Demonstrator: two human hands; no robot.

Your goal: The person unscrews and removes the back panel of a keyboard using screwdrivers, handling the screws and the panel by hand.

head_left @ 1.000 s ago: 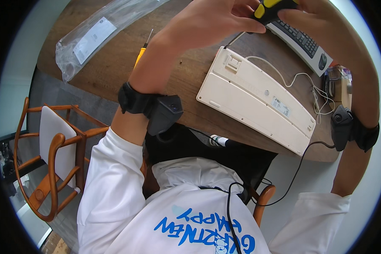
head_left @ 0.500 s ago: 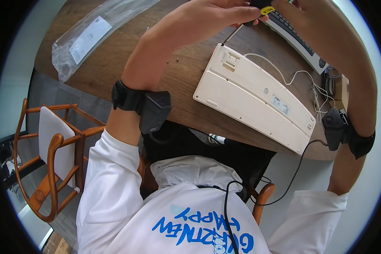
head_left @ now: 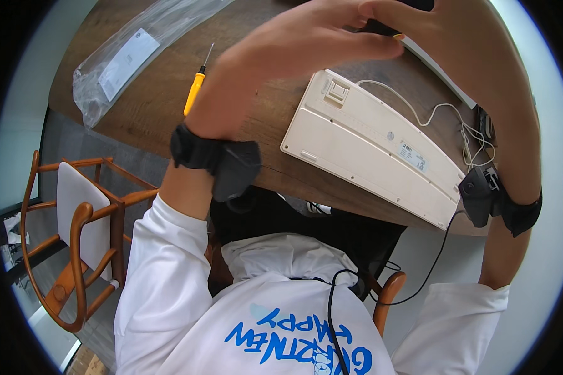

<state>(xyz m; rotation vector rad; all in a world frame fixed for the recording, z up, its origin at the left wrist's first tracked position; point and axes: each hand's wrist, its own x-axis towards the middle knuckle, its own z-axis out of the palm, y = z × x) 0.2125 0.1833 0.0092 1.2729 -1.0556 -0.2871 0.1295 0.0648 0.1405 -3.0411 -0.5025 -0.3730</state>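
My left hand [head_left: 334,37] is blurred near the top edge, thumb stretched toward my right hand. Between its thumb and fingers shows a dark thing with a small yellow part, apparently the black-and-yellow screwdriver [head_left: 398,37], mostly covered. My right hand [head_left: 441,22] meets the left from the right, one digit reaching over the left fingers; its other fingers are cut off or hidden. Below them, a cream keyboard [head_left: 356,144] lies upside down on the wooden table, a flip-out foot [head_left: 337,92] at its upper left corner. Neither hand touches it.
A yellow-handled screwdriver [head_left: 194,92] lies beside my left forearm. A clear plastic bag [head_left: 91,94] with a white label is at the far left. The keyboard's white cable [head_left: 438,109] coils at right. Another keyboard's pale edge [head_left: 444,75] shows behind. A wooden chair [head_left: 84,231] stands left.
My hands have drawn closer together, and the held screwdriver's shaft has left the cream keyboard's corner and is out of sight. My left forearm has shifted, uncovering the yellow-handled screwdriver on the table.
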